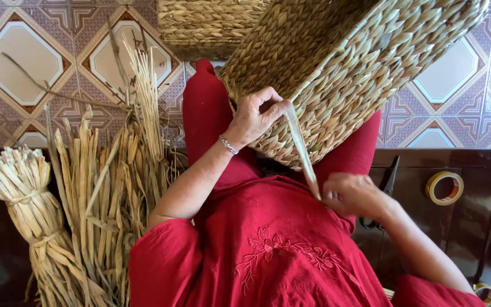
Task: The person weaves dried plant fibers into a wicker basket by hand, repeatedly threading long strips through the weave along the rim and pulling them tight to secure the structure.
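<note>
A large rectangular basket woven of pale dried rush (348, 62) was rested tilted on the lap of a person dressed in red, its lower corner lying between the knees. The left hand (254, 119) was curled against the basket's edge, its fingers pressed together around the upper end of a long flat strand of dried rush (301, 149). From there the strand was stretched down and to the right to the right hand (353, 196), where its lower end was pinched between thumb and fingertips just above the red cloth. For a tidy weave, the strand would best be kept taut and flat, untwisted, while being drawn snug against the basket edge. Loose and tied bundles of dried rush stalks (86, 204) were laid to the left, and a roll of tape (445, 188) and dark scissors (390, 182) to the right.
</note>
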